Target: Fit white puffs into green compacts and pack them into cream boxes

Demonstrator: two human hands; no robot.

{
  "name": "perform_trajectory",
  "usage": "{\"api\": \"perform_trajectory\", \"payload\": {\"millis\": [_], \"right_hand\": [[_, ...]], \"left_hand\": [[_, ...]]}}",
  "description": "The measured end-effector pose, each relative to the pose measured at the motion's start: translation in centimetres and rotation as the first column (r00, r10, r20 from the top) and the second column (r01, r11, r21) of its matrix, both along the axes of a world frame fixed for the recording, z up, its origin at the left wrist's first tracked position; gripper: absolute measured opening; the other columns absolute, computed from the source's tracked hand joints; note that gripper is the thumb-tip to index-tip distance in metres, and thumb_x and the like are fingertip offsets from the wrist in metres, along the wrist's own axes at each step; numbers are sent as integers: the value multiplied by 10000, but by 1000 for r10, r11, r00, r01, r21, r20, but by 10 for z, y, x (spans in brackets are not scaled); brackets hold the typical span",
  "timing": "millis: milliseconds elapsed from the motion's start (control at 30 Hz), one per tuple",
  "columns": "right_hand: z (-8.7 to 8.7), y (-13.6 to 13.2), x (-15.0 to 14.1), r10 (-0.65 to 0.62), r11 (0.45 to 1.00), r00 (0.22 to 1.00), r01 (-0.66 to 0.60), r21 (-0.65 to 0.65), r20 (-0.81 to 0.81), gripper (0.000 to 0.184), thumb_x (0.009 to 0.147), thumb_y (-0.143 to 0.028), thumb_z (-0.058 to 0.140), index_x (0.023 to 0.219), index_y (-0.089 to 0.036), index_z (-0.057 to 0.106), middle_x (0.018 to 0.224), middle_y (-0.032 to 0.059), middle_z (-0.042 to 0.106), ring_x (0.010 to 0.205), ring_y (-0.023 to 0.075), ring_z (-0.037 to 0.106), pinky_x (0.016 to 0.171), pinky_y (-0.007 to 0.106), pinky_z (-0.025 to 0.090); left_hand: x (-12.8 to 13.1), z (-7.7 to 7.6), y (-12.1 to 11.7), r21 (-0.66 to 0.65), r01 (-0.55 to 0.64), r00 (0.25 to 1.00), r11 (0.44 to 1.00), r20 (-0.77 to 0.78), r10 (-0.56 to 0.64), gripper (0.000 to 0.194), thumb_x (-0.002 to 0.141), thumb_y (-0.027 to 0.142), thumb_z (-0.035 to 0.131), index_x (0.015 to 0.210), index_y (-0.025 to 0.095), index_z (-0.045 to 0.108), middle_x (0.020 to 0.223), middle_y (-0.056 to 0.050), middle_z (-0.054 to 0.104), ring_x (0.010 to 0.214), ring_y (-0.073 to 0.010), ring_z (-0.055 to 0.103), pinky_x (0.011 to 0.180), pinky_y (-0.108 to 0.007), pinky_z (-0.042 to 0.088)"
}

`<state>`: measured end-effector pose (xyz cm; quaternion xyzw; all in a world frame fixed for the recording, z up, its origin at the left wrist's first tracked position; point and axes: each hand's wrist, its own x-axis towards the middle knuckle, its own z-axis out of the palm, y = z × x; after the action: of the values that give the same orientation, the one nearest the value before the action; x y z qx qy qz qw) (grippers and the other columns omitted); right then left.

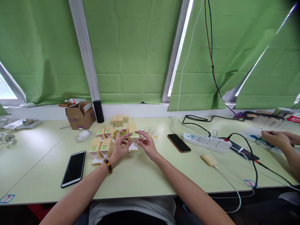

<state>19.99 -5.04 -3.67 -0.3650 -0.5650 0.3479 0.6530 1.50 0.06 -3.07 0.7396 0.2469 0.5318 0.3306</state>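
Observation:
A small yellow-and-kraft paper box (132, 128) with a green label stands on the table in front of me, its white lower flap hanging open towards me. My left hand (120, 147) is at its left side, fingers curled against the edge. From the right, my right hand (148, 146) grips the same box with thumb and fingers. Several similar boxes with open flaps, one of them a near box (106, 147), stand left of my left hand. Something green (120, 132) lies partly hidden behind my left fingers. Small clear round containers (152, 131) sit just beyond my right hand.
Closed small boxes (120, 120) stand at the back. A white-edged phone (73, 168) lies left, a dark phone (179, 143) right. Also around are a cardboard carton (81, 115), a black cylinder (98, 111), a power strip (206, 142) and loose cables. Another person's hand (278, 139) works far right.

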Motion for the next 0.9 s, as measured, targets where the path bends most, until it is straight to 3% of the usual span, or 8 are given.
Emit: {"api": "perform_trajectory", "payload": {"millis": [467, 600, 733, 900], "right_hand": [[-1, 2, -4, -69, 997, 998, 69, -20, 2, 400, 829, -395, 799, 1216, -320, 729, 1448, 88, 492, 792, 151, 670, 724, 370, 623], [1, 1, -3, -97, 995, 995, 97, -22, -15, 412, 832, -407, 798, 1223, -303, 718, 1436, 87, 500, 817, 153, 684, 708, 343, 611], [2, 1, -2, -120, 993, 992, 119, -18, -30, 403, 841, -397, 788, 1224, -295, 716, 1419, 86, 522, 848, 165, 712, 707, 333, 607], [3, 1, -2, -139, 990, 990, 139, -32, 3, 433, 848, -427, 772, 1252, -285, 709, 1441, 98, 532, 832, 166, 706, 684, 326, 613]], "left_hand": [[-2, -3, -1, -23, 33, 999, 999, -27, -33, 337, 944, 372, 688, 1270, 288, 714, 1478, -111, 432, 873, -128, 646, 766, -324, 612], [-7, 2, -4, -25, 177, 983, 984, -43, -178, 470, 966, 399, 618, 1434, 357, 623, 1578, -99, 360, 1109, -221, 628, 894, -404, 611], [-10, 4, -7, -50, 304, 949, 952, -75, -307, 654, 963, 488, 601, 1588, 393, 436, 1670, -83, 275, 1382, -310, 497, 1008, -458, 570], [-8, 3, -7, -35, 292, 948, 956, -119, -294, 830, 882, 586, 707, 1614, 379, 375, 1675, -104, 262, 1510, -362, 352, 995, -455, 570]]}}
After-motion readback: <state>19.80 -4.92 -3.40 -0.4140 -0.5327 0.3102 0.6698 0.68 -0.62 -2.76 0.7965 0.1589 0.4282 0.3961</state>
